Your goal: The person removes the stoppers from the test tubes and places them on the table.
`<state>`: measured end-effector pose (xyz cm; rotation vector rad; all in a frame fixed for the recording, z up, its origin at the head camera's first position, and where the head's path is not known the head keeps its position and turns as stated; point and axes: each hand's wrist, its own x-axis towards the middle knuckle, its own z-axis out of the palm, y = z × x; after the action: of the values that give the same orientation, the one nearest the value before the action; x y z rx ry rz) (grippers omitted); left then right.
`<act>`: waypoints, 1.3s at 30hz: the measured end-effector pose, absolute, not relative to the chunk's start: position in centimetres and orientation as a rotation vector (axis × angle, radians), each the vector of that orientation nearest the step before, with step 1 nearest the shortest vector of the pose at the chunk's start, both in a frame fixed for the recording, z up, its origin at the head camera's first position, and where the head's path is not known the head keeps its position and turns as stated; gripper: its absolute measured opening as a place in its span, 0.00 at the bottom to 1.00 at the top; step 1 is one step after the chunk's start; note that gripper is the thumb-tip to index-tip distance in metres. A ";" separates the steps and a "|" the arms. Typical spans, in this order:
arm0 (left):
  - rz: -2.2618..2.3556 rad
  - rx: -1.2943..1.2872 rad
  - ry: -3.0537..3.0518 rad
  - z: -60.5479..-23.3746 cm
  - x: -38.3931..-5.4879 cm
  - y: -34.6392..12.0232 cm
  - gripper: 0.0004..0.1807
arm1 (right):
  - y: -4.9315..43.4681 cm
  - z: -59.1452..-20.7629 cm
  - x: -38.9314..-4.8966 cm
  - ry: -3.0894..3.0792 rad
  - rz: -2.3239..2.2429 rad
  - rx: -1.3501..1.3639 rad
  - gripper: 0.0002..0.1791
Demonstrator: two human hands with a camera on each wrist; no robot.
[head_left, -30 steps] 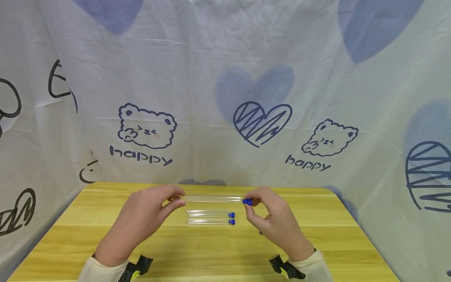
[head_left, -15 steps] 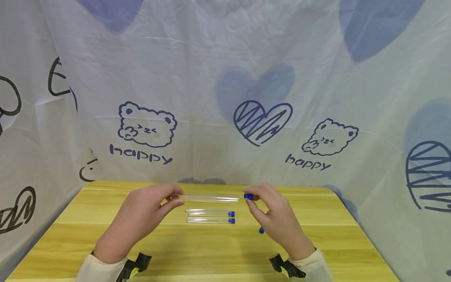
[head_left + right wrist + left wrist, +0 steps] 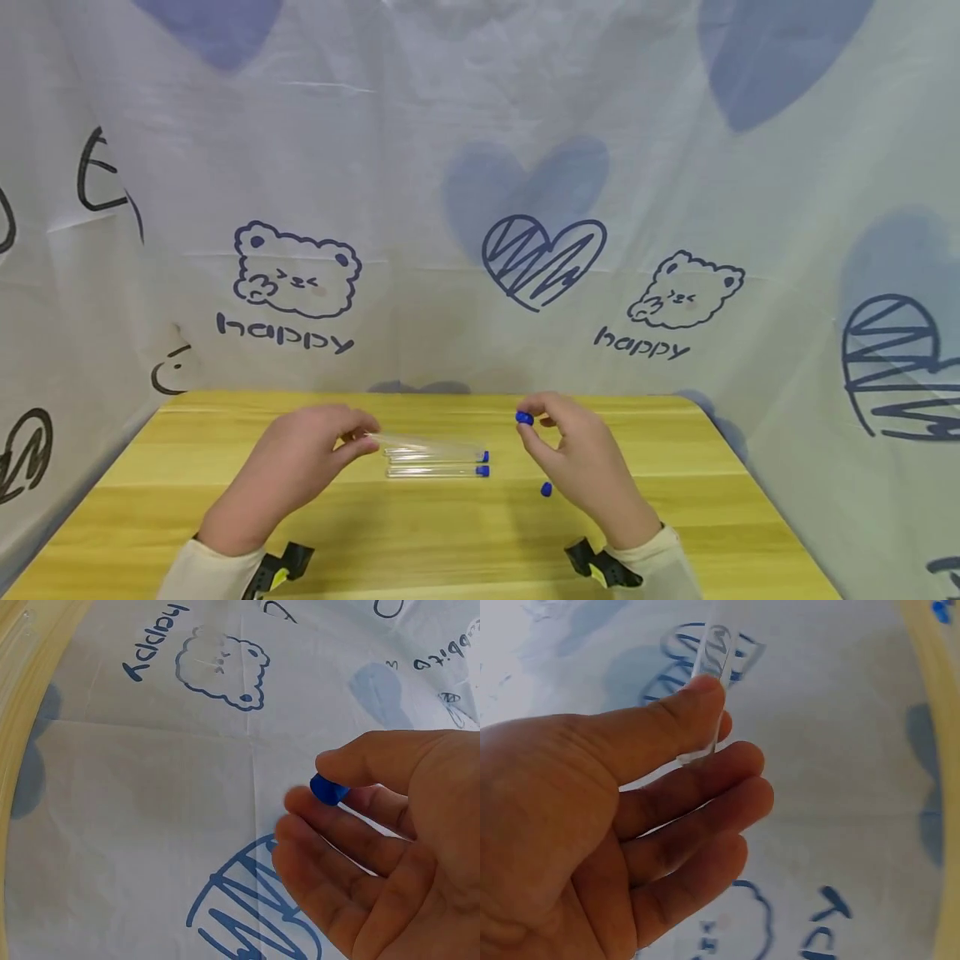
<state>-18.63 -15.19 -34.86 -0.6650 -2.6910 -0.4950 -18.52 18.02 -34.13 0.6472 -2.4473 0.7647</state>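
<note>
My left hand (image 3: 303, 462) pinches one end of a clear test tube (image 3: 717, 656) between thumb and fingers. In the head view that tube slants slightly down to the right, above two capped test tubes (image 3: 431, 472) lying side by side on the table. Both lying tubes have blue caps at their right ends. A blue cap (image 3: 328, 790) is pinched between thumb and fingertip of my right hand (image 3: 581, 458), apart from the held tube. Another blue cap (image 3: 547, 489) rests on the table, left of the right wrist.
The yellow wood-grain table (image 3: 420, 542) lies under both hands. Behind it hangs a white cloth (image 3: 420, 333) printed with bears and hearts, and cloth also covers both sides.
The held tube has come away from the right hand's cap, moving left and tilting down at its far end. The cap has turned in the right fingers. The head view has shifted slightly.
</note>
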 end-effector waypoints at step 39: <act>-0.522 -0.718 -2.791 -44.4 -23.6 -12.7 0.06 | 17.8 -34.2 -18.6 -2.582 0.744 0.545 0.08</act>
<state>-23.62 -12.69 -44.36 -0.7181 -2.7910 -0.5221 -18.61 17.82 -34.16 0.5452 -2.5818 0.7443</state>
